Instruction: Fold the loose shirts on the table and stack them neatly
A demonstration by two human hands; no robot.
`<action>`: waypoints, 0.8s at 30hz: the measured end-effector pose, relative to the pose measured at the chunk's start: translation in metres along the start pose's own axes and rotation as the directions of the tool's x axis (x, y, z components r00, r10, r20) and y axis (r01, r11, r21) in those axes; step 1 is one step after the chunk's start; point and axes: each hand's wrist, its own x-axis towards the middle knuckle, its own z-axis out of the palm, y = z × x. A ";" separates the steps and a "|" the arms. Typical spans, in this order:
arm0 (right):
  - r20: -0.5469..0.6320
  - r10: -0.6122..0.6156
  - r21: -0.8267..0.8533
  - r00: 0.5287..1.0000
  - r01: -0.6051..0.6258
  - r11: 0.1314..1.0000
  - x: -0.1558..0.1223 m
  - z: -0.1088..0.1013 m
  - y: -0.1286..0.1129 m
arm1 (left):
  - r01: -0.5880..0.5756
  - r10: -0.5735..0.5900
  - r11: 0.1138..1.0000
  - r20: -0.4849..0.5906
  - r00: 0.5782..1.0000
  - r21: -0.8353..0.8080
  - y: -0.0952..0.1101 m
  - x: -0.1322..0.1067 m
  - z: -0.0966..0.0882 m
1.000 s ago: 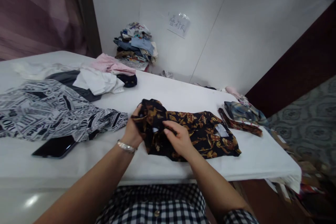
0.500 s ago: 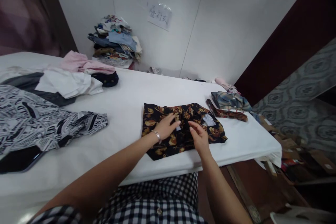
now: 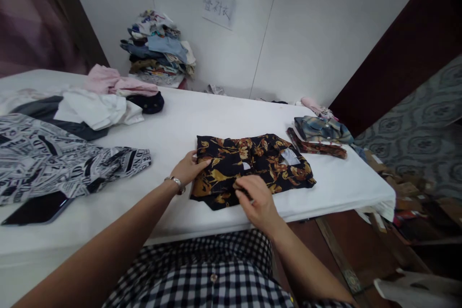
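Note:
A black shirt with brown and gold flowers [image 3: 222,175] lies folded flat in front of me, with a pale patch near its right end. My left hand [image 3: 189,169] is at its left edge, thumb resting on the cloth and fingers apart along the side. A bracelet circles that wrist. Over the front middle of the shirt, my right hand [image 3: 258,202] is closed, fingertips pinched on the fabric. The fingertips partly hide the cloth beneath them.
A black-and-white print garment [image 3: 68,163] and a phone [image 3: 38,209] lie left on the white table [image 3: 169,127]. Behind them are white [image 3: 96,108] and pink clothes [image 3: 119,82]. A tall clothes pile [image 3: 159,53] stands by the wall. Folded plaid shirts [image 3: 321,130] lie right.
My left hand has moved left from the shirt's middle to its left edge. My right hand has come left and nearer me, its fingers now closed on the cloth.

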 end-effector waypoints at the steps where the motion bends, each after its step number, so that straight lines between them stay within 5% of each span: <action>1: 0.099 -0.009 -0.057 0.995 0.015 0.998 -0.006 0.005 0.001 | -0.027 0.027 0.999 -0.002 1.000 0.028 -0.001 0.001 0.002; 5: 0.339 0.048 -0.276 0.940 0.050 0.960 -0.014 0.026 0.013 | -0.043 0.045 0.998 -0.048 0.998 0.034 -0.004 0.010 0.007; 12: 0.165 0.060 -0.397 0.984 0.010 0.918 0.023 0.036 0.023 | 0.055 -0.059 0.993 -0.044 0.997 -0.104 -0.002 0.011 0.005; 16: 0.308 0.041 -0.455 0.951 0.109 0.884 0.019 0.050 0.031 | 0.072 -0.076 0.990 -0.020 0.997 -0.124 0.001 0.003 -0.001; 21: 0.270 0.107 -0.570 0.957 0.069 0.819 0.015 0.051 0.032 | -0.013 0.012 0.997 -0.014 1.000 -0.082 0.011 -0.012 -0.002; 24: 0.247 0.114 -0.599 0.962 0.058 0.799 0.020 0.049 0.028 | -0.090 0.090 0.971 -0.009 0.996 -0.221 0.014 -0.024 0.002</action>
